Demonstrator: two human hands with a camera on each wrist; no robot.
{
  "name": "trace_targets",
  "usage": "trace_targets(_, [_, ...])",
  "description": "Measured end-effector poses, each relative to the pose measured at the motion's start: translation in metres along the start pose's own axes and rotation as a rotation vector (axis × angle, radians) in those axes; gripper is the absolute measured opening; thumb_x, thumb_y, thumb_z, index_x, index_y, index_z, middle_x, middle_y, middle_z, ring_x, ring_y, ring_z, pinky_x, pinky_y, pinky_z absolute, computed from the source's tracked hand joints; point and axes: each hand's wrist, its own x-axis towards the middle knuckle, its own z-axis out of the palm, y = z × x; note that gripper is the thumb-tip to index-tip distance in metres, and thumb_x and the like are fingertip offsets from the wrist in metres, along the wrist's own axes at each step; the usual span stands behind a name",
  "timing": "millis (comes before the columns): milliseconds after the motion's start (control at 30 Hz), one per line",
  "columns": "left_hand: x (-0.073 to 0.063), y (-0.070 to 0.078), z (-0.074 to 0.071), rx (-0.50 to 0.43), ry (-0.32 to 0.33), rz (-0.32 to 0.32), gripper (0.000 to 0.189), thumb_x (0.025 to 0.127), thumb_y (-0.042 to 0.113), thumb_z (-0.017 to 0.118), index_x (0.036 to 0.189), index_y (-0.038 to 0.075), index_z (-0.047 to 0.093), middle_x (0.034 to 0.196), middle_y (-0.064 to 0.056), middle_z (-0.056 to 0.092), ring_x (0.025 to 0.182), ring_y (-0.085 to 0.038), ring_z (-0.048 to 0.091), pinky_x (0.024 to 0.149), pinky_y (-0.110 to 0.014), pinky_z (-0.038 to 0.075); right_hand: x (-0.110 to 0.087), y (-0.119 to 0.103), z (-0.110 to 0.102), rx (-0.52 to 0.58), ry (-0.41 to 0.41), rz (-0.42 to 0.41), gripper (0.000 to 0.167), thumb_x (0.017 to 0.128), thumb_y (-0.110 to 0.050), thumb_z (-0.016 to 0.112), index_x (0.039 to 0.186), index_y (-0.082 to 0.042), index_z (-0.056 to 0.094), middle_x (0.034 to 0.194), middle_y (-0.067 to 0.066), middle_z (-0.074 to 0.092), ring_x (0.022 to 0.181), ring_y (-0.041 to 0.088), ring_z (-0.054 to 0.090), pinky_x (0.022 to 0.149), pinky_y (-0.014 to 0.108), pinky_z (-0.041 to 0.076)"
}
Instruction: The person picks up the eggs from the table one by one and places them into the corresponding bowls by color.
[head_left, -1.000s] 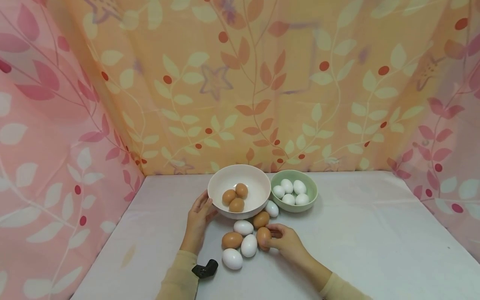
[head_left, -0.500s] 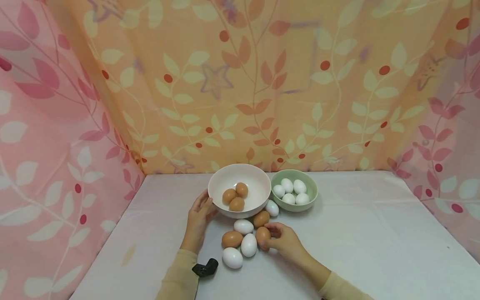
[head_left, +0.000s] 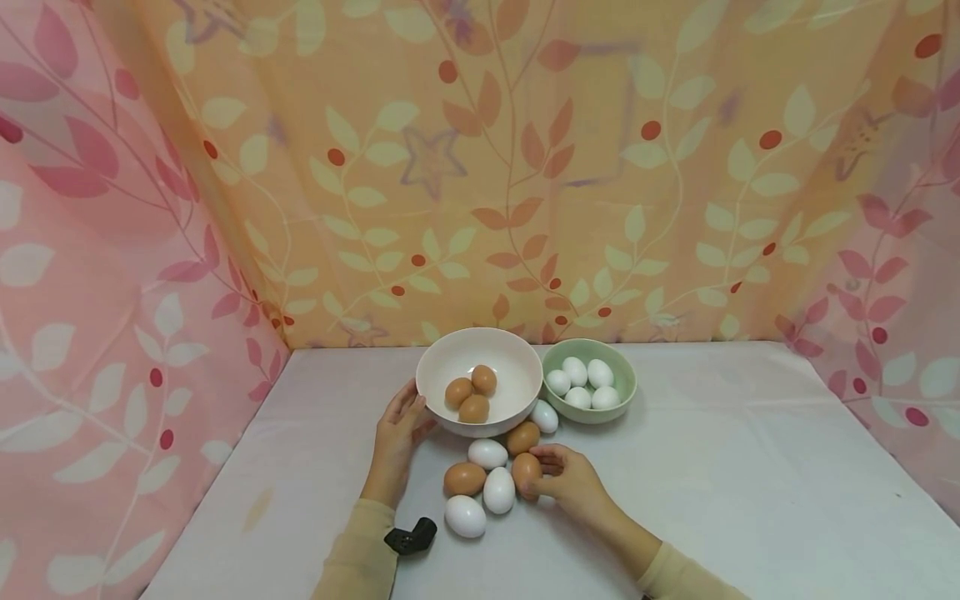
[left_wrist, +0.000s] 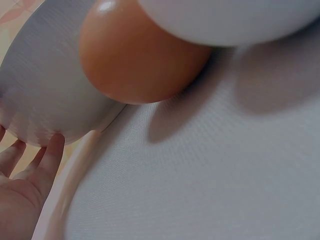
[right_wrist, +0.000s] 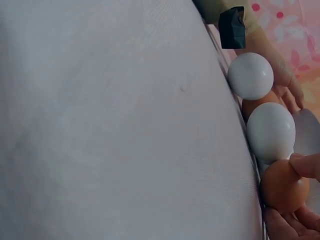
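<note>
My right hand [head_left: 573, 487] pinches a brown egg [head_left: 527, 475] between thumb and fingers, low on the table; the right wrist view shows the thumb on top of that brown egg [right_wrist: 282, 190]. My left hand [head_left: 397, 429] rests its fingers against the left side of a white bowl [head_left: 517, 367], and the left wrist view shows fingertips [left_wrist: 57, 142] at its outer wall. Three brown eggs [head_left: 473, 408] lie inside this bowl. In front of it are loose eggs, including a brown egg [head_left: 464, 480] and a white egg [head_left: 465, 517].
A green bowl [head_left: 628, 387] with several white eggs [head_left: 600, 373] stands right beside the white bowl. Another white egg [head_left: 545, 417] lies between the bowls' front sides, near a brown egg [head_left: 522, 437]. Patterned cloth [head_left: 465, 208] hangs behind the table and at both sides.
</note>
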Motion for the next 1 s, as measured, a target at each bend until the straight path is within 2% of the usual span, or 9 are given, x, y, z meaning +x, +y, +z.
trace_targets(267, [-0.001, 0.000, -0.001, 0.007, -0.003, 0.003, 0.051, 0.102, 0.026, 0.057, 0.151, 0.018, 0.043, 0.157, -0.006, 0.041, 0.126, -0.019, 0.057, 0.098, -0.034, 0.056, 0.001, -0.003, -0.003, 0.041, 0.009, 0.037, 0.055, 0.073, -0.001, 0.081, 0.123, 0.009, 0.061, 0.118, 0.023, 0.068, 0.107, 0.029, 0.067, 0.084, 0.025, 0.056])
trace_targets(600, [0.001, 0.000, -0.001, 0.018, -0.010, 0.003, 0.051, 0.102, 0.026, 0.057, 0.151, 0.018, 0.042, 0.157, -0.007, 0.041, 0.127, -0.020, 0.056, 0.099, -0.035, 0.055, 0.001, -0.027, -0.015, 0.073, 0.043, 0.065, 0.054, 0.076, -0.005, 0.082, 0.125, 0.005, 0.062, 0.121, 0.019, 0.068, 0.110, 0.027, 0.066, 0.093, 0.036, 0.057])
trace_targets(700, [0.002, -0.001, -0.002, 0.020, -0.011, 0.003, 0.052, 0.102, 0.026, 0.057, 0.151, 0.018, 0.042, 0.157, -0.007, 0.041, 0.129, -0.023, 0.055, 0.100, -0.037, 0.054, 0.002, -0.036, -0.020, 0.107, 0.042, 0.072, 0.053, 0.078, -0.007, 0.081, 0.127, 0.003, 0.062, 0.124, 0.019, 0.067, 0.113, 0.026, 0.065, 0.094, 0.033, 0.056])
trace_targets(867, [0.000, -0.001, -0.001, 0.006, -0.001, 0.008, 0.050, 0.102, 0.024, 0.057, 0.150, 0.017, 0.044, 0.156, -0.008, 0.043, 0.122, -0.015, 0.059, 0.094, -0.031, 0.057, 0.005, -0.049, -0.028, 0.131, 0.019, 0.051, 0.055, 0.082, -0.010, 0.079, 0.131, 0.003, 0.058, 0.129, 0.020, 0.064, 0.116, 0.025, 0.063, 0.093, 0.028, 0.056])
trace_targets(1000, [0.000, -0.001, -0.001, 0.004, -0.001, 0.011, 0.050, 0.102, 0.024, 0.057, 0.150, 0.017, 0.044, 0.156, -0.008, 0.043, 0.118, -0.011, 0.060, 0.091, -0.028, 0.057, 0.011, -0.062, -0.034, 0.115, -0.003, 0.022, 0.054, 0.084, -0.012, 0.077, 0.133, 0.002, 0.058, 0.131, 0.019, 0.063, 0.117, 0.025, 0.063, 0.095, 0.030, 0.055])
